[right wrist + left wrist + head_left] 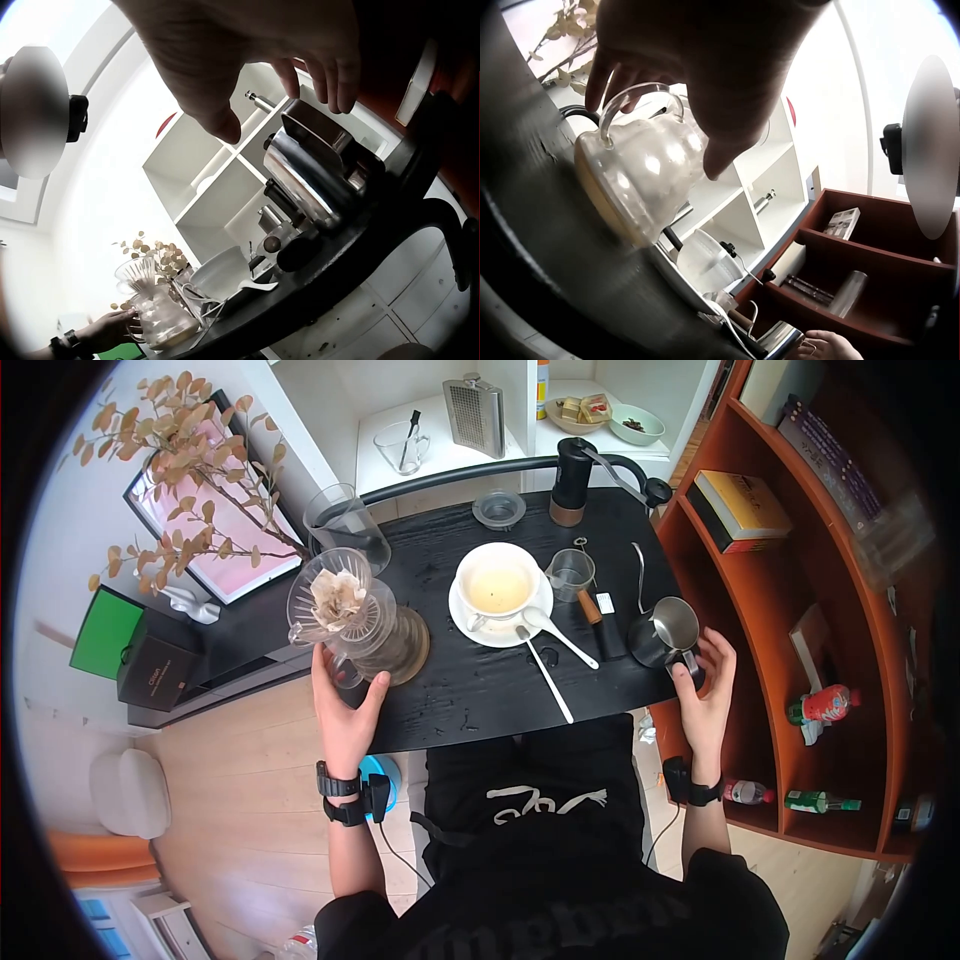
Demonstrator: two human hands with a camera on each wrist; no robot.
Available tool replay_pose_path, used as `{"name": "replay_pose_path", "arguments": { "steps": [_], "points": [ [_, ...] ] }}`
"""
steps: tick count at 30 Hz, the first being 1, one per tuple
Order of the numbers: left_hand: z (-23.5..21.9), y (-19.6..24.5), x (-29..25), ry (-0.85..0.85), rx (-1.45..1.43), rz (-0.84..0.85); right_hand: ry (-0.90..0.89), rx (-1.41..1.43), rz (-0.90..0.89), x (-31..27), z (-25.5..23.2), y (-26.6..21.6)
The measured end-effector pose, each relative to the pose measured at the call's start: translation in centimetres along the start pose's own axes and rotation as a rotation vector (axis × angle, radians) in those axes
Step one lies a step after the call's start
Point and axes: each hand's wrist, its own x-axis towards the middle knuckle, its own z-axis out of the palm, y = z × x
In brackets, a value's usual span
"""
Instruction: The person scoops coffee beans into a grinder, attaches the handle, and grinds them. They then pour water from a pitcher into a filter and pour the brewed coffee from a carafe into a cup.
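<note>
A glass coffee carafe (649, 161) stands on a round wooden base at the table's left. On top of it sits a clear ribbed dripper (315, 595) holding a crumpled paper filter (340, 598). Beside the carafe's handle is my left hand (345, 710), thumb and fingers spread apart, fingertips close to the handle in the left wrist view. At the right edge stands a steel milk pitcher (664, 632). My right hand (708, 695) is at its handle side, fingers loosely bent and thumb apart from them; in the right wrist view they hang over the pitcher's handle (319, 124).
Mid-table, a white cup (497, 580) of pale liquid sits on a saucer with a white spoon (562, 638). A thin stirrer (548, 678), small glass (571, 574), wooden-handled tool (600, 622) and hand grinder (572, 480) are near. A tall glass vase (347, 528) holds dried branches.
</note>
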Motion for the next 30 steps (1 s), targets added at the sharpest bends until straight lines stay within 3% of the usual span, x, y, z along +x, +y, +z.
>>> {"name": "replay_pose_path", "arguments": {
  "steps": [6, 11, 12, 18, 27, 30],
  "points": [
    [0.1, 0.8, -0.8, 0.027, 0.121, 0.066, -0.047, -0.067, -0.073, 1.1, 0.8, -0.6],
    [0.6, -0.3, -0.6, 0.148, -0.051, -0.026, -0.069, 0.017, -0.015, 1.0, 1.7, -0.8],
    [0.8, -0.4, -0.5, 0.189, -0.087, -0.029, -0.087, -0.074, -0.036, 1.0, 1.6, -0.6],
    [0.1, 0.4, 0.3, 0.169, -0.011, -0.011, -0.104, -0.093, 0.024, 1.4, 1.7, 1.1],
    [0.2, 0.2, 1.7, 0.122, -0.022, -0.119, -0.13, -0.108, 0.075, 2.0, 1.5, 0.8],
    [0.6, -0.1, 1.1, 0.243, 0.044, 0.031, -0.133, -0.104, 0.07, 1.5, 0.9, 0.4]
  ]
}}
